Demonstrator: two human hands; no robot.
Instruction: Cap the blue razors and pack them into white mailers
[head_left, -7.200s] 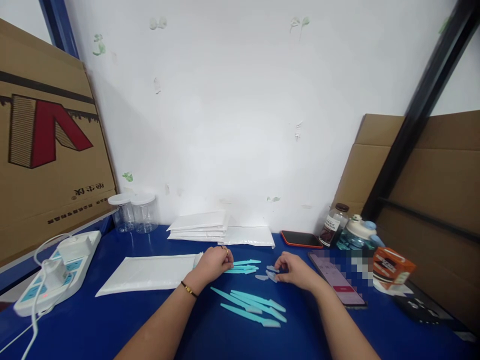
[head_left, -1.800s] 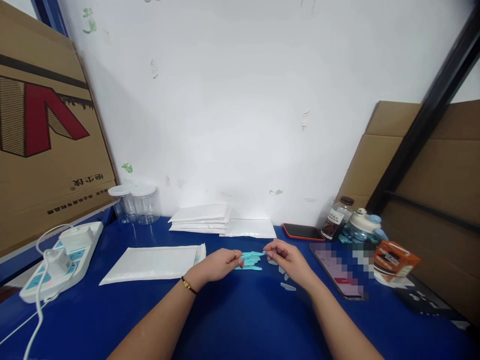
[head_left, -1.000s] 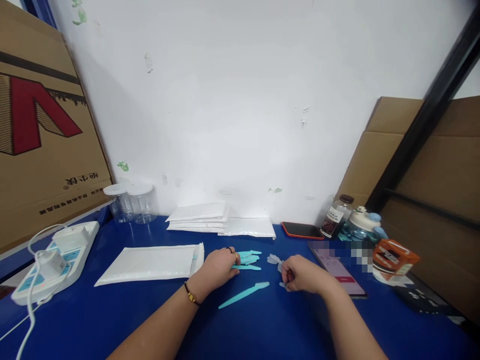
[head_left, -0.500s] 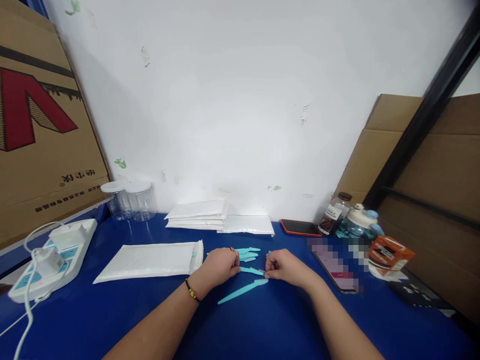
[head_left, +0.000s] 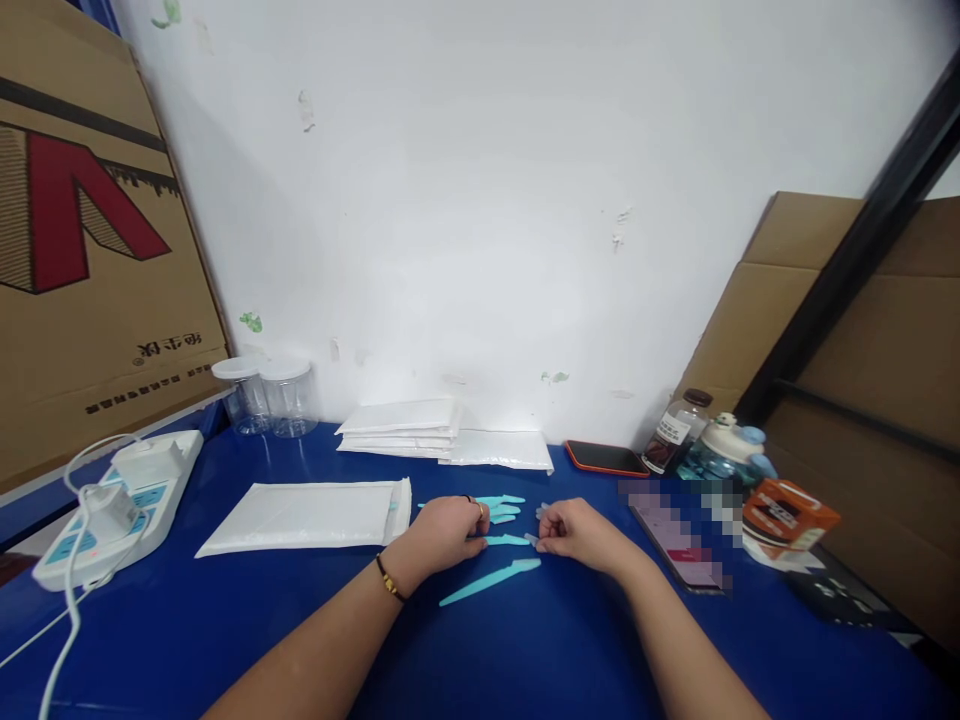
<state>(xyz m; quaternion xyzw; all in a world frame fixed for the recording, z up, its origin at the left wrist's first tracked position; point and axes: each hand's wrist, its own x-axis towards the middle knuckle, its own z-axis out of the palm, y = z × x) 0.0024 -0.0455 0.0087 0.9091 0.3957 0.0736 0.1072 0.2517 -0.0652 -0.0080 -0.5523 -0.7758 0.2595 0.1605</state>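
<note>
My left hand (head_left: 452,528) is closed around the handle of a light teal eyebrow razor (head_left: 508,541); its blade end points right. The fingertips of my right hand (head_left: 574,530) pinch a small translucent blade cap (head_left: 532,540) at the razor's tip. Whether cap and blade still touch, I cannot tell. Beyond my left hand lie several more teal razors (head_left: 501,500), partly hidden by its fingers. Another small clear piece (head_left: 541,509) lies just behind my right fingers. Nearer to me, a single razor (head_left: 487,582) rests diagonally on the blue table (head_left: 495,660).
A white padded envelope (head_left: 300,518) lies left, with stacked envelopes (head_left: 397,428) by the wall. Two clear jars (head_left: 291,400) and a power strip (head_left: 64,560) stand further left. On the right are phones (head_left: 607,458), a bottle (head_left: 675,430), a drinking bottle (head_left: 720,452) and an orange box (head_left: 787,515).
My right fingers and the cap have shifted slightly right along the razor's tip. My left hand keeps its hold on the handle. The whole view has moved a little.
</note>
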